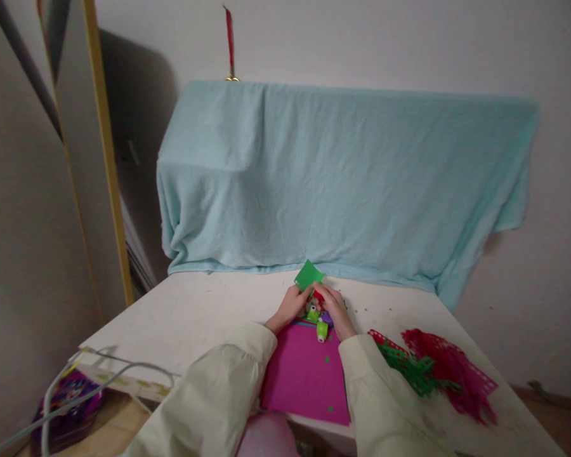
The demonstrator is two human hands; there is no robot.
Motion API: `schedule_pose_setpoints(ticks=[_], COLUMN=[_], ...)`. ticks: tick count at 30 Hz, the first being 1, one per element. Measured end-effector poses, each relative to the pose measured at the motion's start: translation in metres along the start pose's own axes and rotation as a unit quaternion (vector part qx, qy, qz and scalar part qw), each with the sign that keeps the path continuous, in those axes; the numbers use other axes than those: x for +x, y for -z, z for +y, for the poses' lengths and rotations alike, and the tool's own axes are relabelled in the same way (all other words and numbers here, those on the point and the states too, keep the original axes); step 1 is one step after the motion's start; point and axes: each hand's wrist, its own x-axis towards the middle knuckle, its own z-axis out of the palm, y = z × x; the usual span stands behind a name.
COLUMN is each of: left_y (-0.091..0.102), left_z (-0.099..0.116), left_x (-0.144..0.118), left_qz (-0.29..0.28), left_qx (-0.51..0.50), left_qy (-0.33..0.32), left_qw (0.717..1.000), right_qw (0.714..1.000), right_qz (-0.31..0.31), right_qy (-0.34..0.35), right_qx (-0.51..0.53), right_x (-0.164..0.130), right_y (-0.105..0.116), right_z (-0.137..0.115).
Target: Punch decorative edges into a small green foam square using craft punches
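Note:
My left hand pinches a small green foam sheet that sticks up above the white table. My right hand grips a small red paper punch at the sheet's lower edge. Just below the hands lie a green punch, another green punch and a purple one, at the top of a pink foam sheet. Both arms wear cream sleeves.
Punched scraps of green and dark red foam lie on the table to the right. A light blue cloth covers something along the back. White cables and a colourful bag sit at the left, off the table.

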Motion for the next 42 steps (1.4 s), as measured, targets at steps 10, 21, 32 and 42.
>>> schedule_pose_setpoints(ticks=[10,21,32,42], left_y=[0.0,-0.002,0.0,-0.002], left_z=[-0.005,-0.008,-0.004,-0.006], left_x=[0.002,0.002,0.001,0.0], left_qz=[0.007,0.001,-0.003,-0.01], left_qx=[0.018,0.005,0.007,-0.006], left_qy=[-0.006,0.019,0.009,0.025], left_qw=[1.0,1.0,1.0,1.0], right_qw=[1.0,1.0,1.0,1.0], right_qz=[-0.006,-0.014,-0.012,0.005], right_qy=[-0.006,-0.01,-0.02,-0.005], right_qx=[-0.003,-0.004,0.002,-0.028], right_x=[0.001,0.0,0.001,0.001], right_y=[0.0,0.0,-0.001,-0.001], right_z=[0.002,0.001,-0.001,0.002])
